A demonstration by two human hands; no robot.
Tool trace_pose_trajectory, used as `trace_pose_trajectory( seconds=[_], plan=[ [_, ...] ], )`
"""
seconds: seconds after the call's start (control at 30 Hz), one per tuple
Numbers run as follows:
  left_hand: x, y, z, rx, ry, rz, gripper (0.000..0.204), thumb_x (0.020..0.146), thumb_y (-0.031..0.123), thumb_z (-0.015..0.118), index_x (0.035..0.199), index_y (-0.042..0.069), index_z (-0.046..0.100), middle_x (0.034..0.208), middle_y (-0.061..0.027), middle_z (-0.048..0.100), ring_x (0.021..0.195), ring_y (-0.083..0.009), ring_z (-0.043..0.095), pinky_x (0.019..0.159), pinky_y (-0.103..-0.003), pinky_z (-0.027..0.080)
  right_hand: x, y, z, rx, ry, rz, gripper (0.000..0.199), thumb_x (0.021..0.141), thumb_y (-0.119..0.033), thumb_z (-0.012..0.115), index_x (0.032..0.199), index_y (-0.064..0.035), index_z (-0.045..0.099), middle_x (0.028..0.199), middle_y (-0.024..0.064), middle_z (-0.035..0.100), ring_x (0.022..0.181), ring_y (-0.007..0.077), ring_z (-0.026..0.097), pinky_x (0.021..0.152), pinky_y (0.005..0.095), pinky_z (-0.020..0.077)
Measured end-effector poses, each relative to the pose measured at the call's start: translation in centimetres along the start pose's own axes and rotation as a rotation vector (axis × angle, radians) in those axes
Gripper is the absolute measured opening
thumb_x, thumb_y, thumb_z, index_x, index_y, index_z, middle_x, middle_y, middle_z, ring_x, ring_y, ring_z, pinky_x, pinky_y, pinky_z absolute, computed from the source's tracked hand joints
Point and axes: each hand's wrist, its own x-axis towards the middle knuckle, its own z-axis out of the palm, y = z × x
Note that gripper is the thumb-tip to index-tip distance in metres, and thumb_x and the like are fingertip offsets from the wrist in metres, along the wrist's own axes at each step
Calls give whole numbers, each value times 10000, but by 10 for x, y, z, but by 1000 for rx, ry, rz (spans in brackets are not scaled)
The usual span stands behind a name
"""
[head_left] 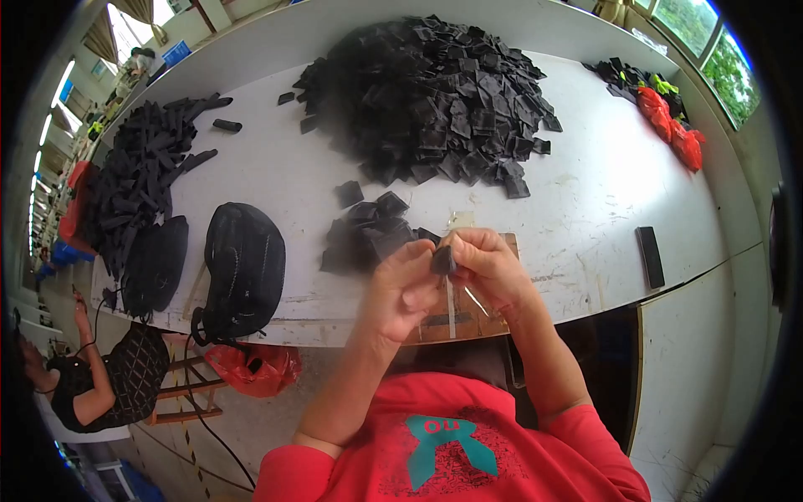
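Observation:
A small piece of black fabric is pinched between the fingertips of both my hands, above the near edge of the white table. My left hand grips it from the left with thumb and fingers pressed together. On the other side my right hand closes on the same piece. Beneath them lies a brown wooden board with a pale strip across it. Just beyond my left hand is a small heap of flat black fabric pieces.
A large mound of black fabric pieces covers the table's back. Left are rolled black pieces and a black bag. A black bar and red plastic bags lie right. Another person is at lower left.

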Motion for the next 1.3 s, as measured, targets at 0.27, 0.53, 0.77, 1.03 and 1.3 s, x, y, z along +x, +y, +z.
trace_pose_trajectory(
  seconds=[0.27, 0.53, 0.77, 1.03, 1.3],
  plan=[
    [-4, 2, 22, 1231, 43, 819, 326, 892, 71, 544, 1203, -20, 509, 998, -104, 619, 918, -127, 568, 856, -253, 439, -15, 10, 0, -543, 468, -394, 254, 911, -246, 561, 844, -2, 585, 641, -12, 532, 571, 48, 474, 539, 200, 395],
    [-4, 8, 29, 1188, -9, 725, 145, 848, 69, 616, 970, -8, 630, 895, -93, 647, 802, -140, 595, 751, -268, 475, -25, 1, 23, -1022, 394, -721, 413, 640, -199, 802, 982, -45, 629, 805, 73, 579, 657, 173, 565, 551, 287, 456],
    [0, 6, 5, 575, -18, 645, 101, 850, 34, 599, 936, -9, 626, 922, -118, 633, 875, -198, 583, 877, -337, 438, -23, -3, 37, -969, 468, -753, 227, 688, -62, 740, 897, -30, 656, 716, 79, 598, 592, 185, 590, 517, 278, 458],
    [-3, -2, -3, 736, 41, 670, 133, 837, 90, 643, 924, -10, 642, 913, -65, 642, 850, -123, 569, 776, -255, 429, -22, 33, 9, -1030, 462, -513, 148, 789, -30, 648, 933, 4, 642, 725, 62, 593, 631, 97, 558, 578, 220, 449],
    [-2, -2, 2, 717, 69, 641, 121, 842, 31, 610, 944, -30, 631, 938, -112, 639, 875, -156, 582, 868, -292, 430, -27, -7, 14, -1272, 297, -733, 239, 758, -47, 665, 989, -8, 616, 751, 105, 595, 635, 228, 596, 555, 299, 465]
  ],
)
